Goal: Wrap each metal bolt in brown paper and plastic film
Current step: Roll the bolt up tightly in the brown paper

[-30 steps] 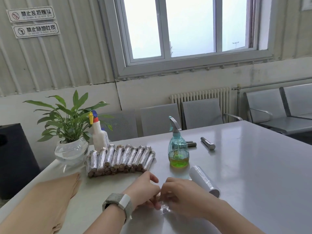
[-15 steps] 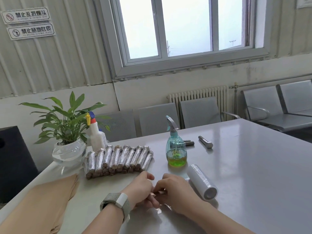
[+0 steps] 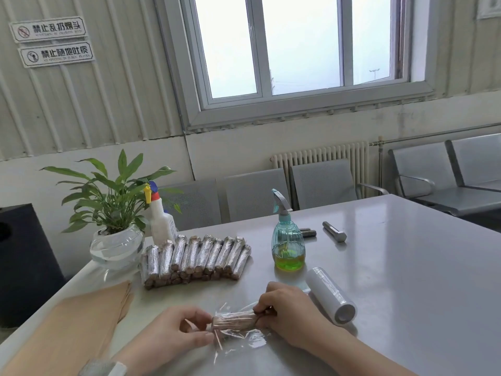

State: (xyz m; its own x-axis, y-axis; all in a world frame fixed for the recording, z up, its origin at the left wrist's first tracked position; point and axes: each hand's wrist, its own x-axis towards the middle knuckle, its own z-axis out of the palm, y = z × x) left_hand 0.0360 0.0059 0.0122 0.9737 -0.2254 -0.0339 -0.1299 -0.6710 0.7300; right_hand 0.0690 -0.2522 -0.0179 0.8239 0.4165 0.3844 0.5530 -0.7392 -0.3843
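The hands have been drawn apart since a moment ago, so the paper-wrapped bolt [image 3: 233, 321], pinched endwise by the left hand [image 3: 173, 332] and right hand [image 3: 290, 313] above the table [image 3: 406, 280], is seen half-sheathed in plastic film [image 3: 244, 341].

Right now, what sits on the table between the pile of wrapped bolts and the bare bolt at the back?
In the head view, the green spray bottle stands between the wrapped bolts and the bare bolt.

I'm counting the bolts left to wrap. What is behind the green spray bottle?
Behind the green spray bottle one threaded bolt end pokes out; the bottle covers the rest. A bare bolt lies in the open to its right.
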